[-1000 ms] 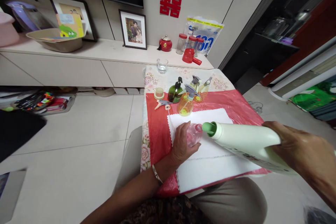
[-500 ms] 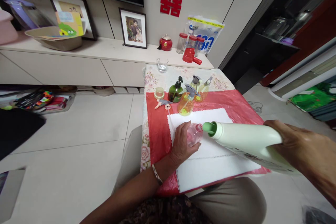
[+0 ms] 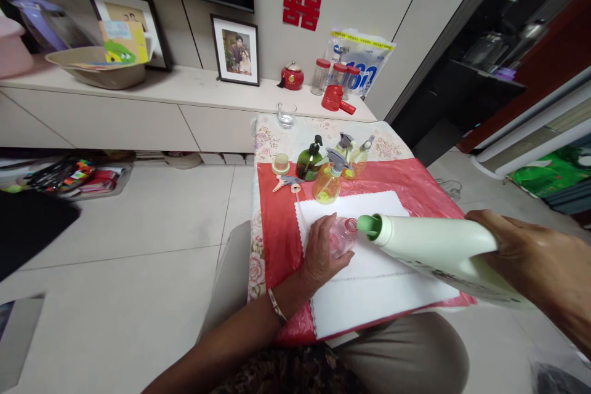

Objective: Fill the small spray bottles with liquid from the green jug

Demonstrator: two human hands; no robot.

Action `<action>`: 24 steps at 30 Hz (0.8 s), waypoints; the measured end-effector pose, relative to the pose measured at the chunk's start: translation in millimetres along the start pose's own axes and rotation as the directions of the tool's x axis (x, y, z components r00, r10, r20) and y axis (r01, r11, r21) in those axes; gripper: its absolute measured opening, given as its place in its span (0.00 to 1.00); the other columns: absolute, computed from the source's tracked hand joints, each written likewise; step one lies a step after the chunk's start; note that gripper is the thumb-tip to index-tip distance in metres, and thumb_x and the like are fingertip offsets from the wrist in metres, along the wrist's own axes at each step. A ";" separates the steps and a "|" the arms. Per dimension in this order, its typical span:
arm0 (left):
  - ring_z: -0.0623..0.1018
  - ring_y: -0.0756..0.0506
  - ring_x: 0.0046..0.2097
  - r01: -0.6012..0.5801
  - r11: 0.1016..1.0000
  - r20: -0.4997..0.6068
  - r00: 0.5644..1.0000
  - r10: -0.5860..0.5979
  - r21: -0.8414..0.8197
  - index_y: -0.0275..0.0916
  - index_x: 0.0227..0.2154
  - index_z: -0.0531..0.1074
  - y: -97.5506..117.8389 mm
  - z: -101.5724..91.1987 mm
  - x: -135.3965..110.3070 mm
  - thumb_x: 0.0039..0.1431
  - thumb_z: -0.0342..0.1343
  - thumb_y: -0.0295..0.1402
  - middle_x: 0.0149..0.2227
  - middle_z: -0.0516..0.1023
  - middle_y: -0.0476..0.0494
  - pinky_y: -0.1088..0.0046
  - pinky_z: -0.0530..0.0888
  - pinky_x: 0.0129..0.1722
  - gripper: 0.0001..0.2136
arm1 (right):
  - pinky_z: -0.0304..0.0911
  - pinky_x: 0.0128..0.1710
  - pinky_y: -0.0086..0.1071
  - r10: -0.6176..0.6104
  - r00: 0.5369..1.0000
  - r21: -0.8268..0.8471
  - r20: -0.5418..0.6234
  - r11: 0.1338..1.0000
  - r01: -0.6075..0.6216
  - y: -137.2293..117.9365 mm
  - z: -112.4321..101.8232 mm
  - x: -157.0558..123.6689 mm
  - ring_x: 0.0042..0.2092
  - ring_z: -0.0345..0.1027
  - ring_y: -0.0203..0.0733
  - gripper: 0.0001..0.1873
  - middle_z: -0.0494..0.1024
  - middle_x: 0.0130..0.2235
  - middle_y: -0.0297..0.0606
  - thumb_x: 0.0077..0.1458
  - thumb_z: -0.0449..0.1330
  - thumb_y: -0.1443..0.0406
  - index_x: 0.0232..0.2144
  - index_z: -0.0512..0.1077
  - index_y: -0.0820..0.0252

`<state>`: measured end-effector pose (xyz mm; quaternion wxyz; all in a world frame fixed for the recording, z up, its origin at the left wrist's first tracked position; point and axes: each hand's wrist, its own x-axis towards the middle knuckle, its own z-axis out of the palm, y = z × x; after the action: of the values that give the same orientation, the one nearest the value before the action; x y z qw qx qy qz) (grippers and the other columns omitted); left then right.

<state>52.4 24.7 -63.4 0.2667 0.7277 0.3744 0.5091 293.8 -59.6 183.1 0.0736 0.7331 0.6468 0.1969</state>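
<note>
My left hand [image 3: 318, 252] is wrapped round a small clear pink bottle [image 3: 342, 236] that stands on a white cloth [image 3: 369, 283]. My right hand [image 3: 530, 258] grips the base of a large pale green jug [image 3: 434, 249], tipped almost level, its green spout right beside the pink bottle's mouth. Whether liquid is flowing cannot be seen.
Behind the cloth, on the red sheet [image 3: 277, 221], stand a dark green pump bottle [image 3: 308, 163], an orange spray bottle [image 3: 327, 183], two more spray bottles [image 3: 353, 152], a loose spray head [image 3: 287, 183] and a pale cap [image 3: 280, 164]. A glass [image 3: 286, 114] sits at the table's far end.
</note>
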 end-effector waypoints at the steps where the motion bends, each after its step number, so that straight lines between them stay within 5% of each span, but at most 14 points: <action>1: 0.69 0.34 0.60 0.003 1.000 0.005 1.000 -0.003 0.005 0.41 0.65 0.50 0.0 -0.3 0.0 0.47 0.68 0.30 0.58 0.66 0.34 0.47 0.71 0.61 0.44 | 0.44 0.21 0.31 -0.007 1.000 -0.001 -0.004 1.000 0.007 0.0 -0.8 0.2 0.23 0.64 0.47 0.22 0.75 0.27 0.35 0.38 0.46 0.57 0.36 0.72 0.47; 24: 0.69 0.34 0.61 0.015 1.000 0.007 1.000 -0.016 0.010 0.41 0.65 0.51 -0.4 -0.2 -1.6 0.47 0.68 0.29 0.59 0.66 0.34 0.47 0.71 0.61 0.44 | 0.44 0.20 0.31 -0.021 0.998 -0.040 -0.063 0.999 0.018 -3.0 -7.0 4.9 0.22 0.62 0.49 0.22 0.74 0.25 0.35 0.36 0.46 0.56 0.33 0.73 0.46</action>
<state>51.8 23.6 -64.6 0.2686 0.7279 0.3815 0.5025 288.8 -55.4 189.3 0.0693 0.7185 0.6520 0.2319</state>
